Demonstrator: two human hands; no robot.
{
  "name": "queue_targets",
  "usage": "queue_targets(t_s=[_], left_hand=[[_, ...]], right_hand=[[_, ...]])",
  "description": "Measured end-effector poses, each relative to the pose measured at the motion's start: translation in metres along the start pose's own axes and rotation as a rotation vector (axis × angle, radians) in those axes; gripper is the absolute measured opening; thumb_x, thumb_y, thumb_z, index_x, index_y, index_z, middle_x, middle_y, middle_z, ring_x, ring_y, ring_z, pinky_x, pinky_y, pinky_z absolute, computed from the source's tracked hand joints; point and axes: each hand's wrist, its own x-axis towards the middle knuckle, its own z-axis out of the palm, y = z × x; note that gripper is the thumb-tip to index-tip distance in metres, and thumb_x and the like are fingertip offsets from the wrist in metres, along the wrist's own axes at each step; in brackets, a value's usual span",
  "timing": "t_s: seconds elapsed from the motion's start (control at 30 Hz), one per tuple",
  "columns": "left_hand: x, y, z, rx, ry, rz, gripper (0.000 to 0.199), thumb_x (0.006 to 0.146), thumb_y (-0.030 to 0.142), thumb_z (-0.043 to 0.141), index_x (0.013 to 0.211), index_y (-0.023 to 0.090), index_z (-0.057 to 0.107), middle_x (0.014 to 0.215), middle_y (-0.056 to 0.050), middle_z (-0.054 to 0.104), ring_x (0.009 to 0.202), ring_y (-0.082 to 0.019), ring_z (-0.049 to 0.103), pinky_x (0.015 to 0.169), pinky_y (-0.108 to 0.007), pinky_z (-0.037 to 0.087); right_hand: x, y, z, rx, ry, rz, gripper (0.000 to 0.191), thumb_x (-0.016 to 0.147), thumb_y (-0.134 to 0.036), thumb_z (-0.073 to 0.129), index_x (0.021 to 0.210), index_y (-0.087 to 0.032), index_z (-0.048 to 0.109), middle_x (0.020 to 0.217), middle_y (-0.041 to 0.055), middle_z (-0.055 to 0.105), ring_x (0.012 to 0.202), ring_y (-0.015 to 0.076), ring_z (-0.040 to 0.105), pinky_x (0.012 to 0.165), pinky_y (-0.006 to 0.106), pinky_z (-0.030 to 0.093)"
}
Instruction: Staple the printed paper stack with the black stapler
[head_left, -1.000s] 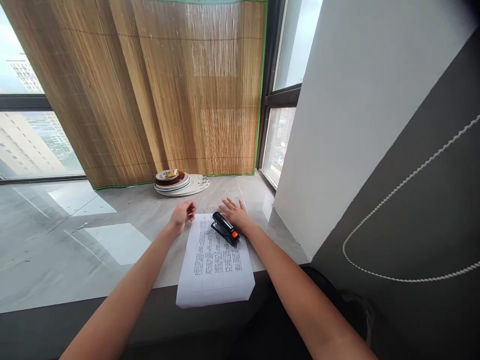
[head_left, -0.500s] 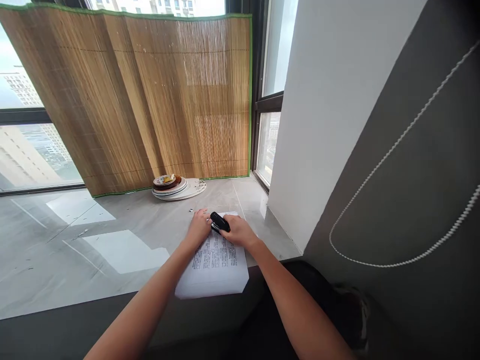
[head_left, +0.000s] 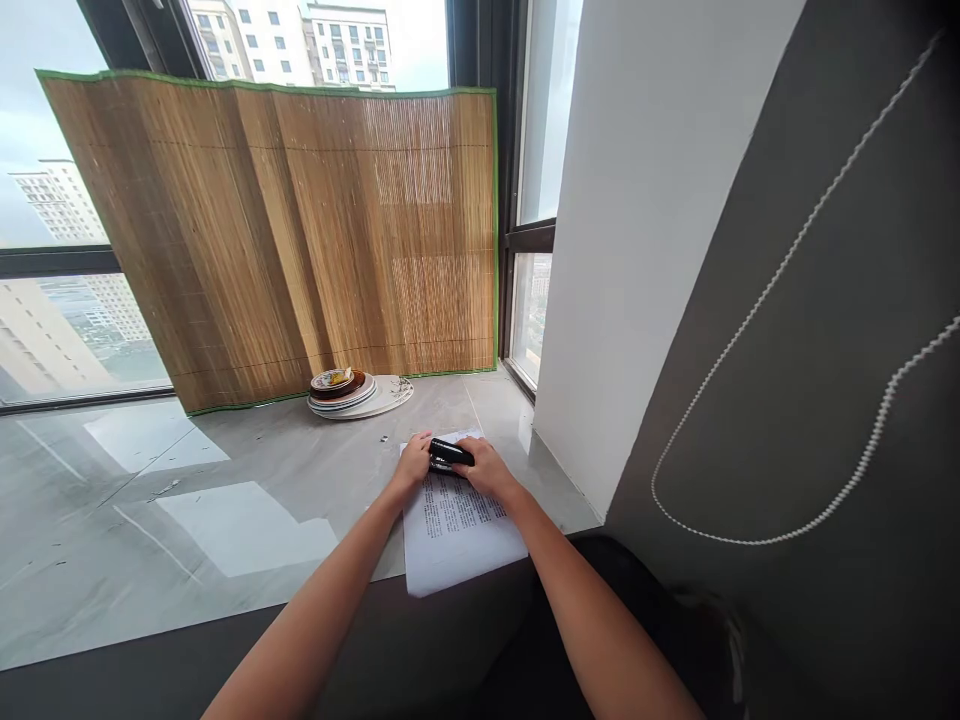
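Note:
A black stapler (head_left: 451, 453) lies sideways over the upper part of the printed paper (head_left: 457, 530). My right hand (head_left: 487, 468) is wrapped round its right end. At the stapler's left end is my left hand (head_left: 414, 462), its fingers bent together at the paper's upper left edge; whether they pinch the paper or the stapler is too small to tell. The paper rests on the grey marble sill, and its lower part sticks out past the sill's front edge.
Stacked plates (head_left: 341, 392) stand on the marble sill (head_left: 277, 460) by the bamboo mat (head_left: 315, 240), which leans against the window. A white wall (head_left: 637, 220) rises at right, with a hanging bead chain (head_left: 739, 350) beyond.
The paper has turned, its lower end swinging right. The stapler has tilted closer to level, and my hands have shifted slightly right with it. The camera view has tipped upward.

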Motion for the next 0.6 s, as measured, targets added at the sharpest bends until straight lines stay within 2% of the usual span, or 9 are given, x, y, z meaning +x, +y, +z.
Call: queue_targets(t_s=[0.17, 0.23, 0.33, 0.43, 0.5, 0.6], left_hand=[[0.004, 0.007, -0.007, -0.087, 0.015, -0.051, 0.041, 0.096, 0.027, 0.043, 0.119, 0.016, 0.074, 0.137, -0.015, 0.071, 0.132, -0.027, 0.063, 0.113, -0.043, 0.047], [0.0, 0.008, -0.014, -0.132, 0.036, -0.05, 0.043, 0.096, 0.027, 0.044, 0.128, 0.016, 0.071, 0.142, -0.015, 0.068, 0.133, -0.026, 0.063, 0.114, -0.042, 0.047], [-0.014, 0.005, -0.027, -0.136, 0.064, -0.022, 0.042, 0.092, 0.027, 0.049, 0.125, 0.017, 0.072, 0.137, -0.015, 0.07, 0.128, -0.027, 0.066, 0.114, -0.043, 0.047], [-0.035, -0.004, -0.037, -0.058, 0.02, 0.079, 0.036, 0.089, 0.03, 0.053, 0.117, 0.019, 0.074, 0.124, -0.014, 0.075, 0.119, -0.029, 0.069, 0.111, -0.046, 0.049], [-0.045, -0.009, -0.041, -0.035, 0.002, 0.109, 0.035, 0.089, 0.032, 0.054, 0.115, 0.02, 0.074, 0.122, -0.013, 0.075, 0.119, -0.03, 0.069, 0.111, -0.047, 0.05], [-0.049, -0.011, -0.043, -0.099, -0.025, 0.072, 0.037, 0.09, 0.037, 0.054, 0.117, 0.019, 0.074, 0.124, -0.014, 0.075, 0.121, -0.03, 0.069, 0.113, -0.048, 0.049]], right_hand=[[-0.001, -0.001, -0.001, 0.012, -0.03, 0.002, 0.026, 0.084, -0.02, 0.074, 0.109, -0.022, 0.076, 0.109, 0.0039, 0.074, 0.107, 0.0253, 0.064, 0.097, 0.037, 0.049], [-0.002, -0.002, 0.0, 0.036, -0.035, -0.005, 0.025, 0.082, -0.02, 0.077, 0.108, -0.022, 0.076, 0.108, 0.004, 0.075, 0.105, 0.0247, 0.067, 0.096, 0.036, 0.05], [-0.005, -0.002, 0.0, 0.096, -0.033, -0.032, 0.029, 0.082, -0.024, 0.079, 0.11, -0.023, 0.076, 0.109, 0.0047, 0.076, 0.103, 0.0242, 0.069, 0.093, 0.034, 0.052], [-0.008, 0.001, -0.006, 0.139, -0.056, -0.057, 0.039, 0.079, -0.028, 0.082, 0.118, -0.023, 0.075, 0.112, 0.0056, 0.077, 0.104, 0.0247, 0.071, 0.091, 0.033, 0.054], [-0.009, 0.003, -0.009, 0.105, -0.073, -0.09, 0.042, 0.076, -0.026, 0.083, 0.117, -0.023, 0.076, 0.109, 0.005, 0.078, 0.101, 0.0252, 0.071, 0.09, 0.033, 0.054], [-0.01, 0.005, -0.01, 0.063, -0.046, -0.099, 0.04, 0.074, -0.016, 0.077, 0.113, -0.024, 0.078, 0.103, 0.0031, 0.079, 0.097, 0.0247, 0.072, 0.09, 0.034, 0.054]])
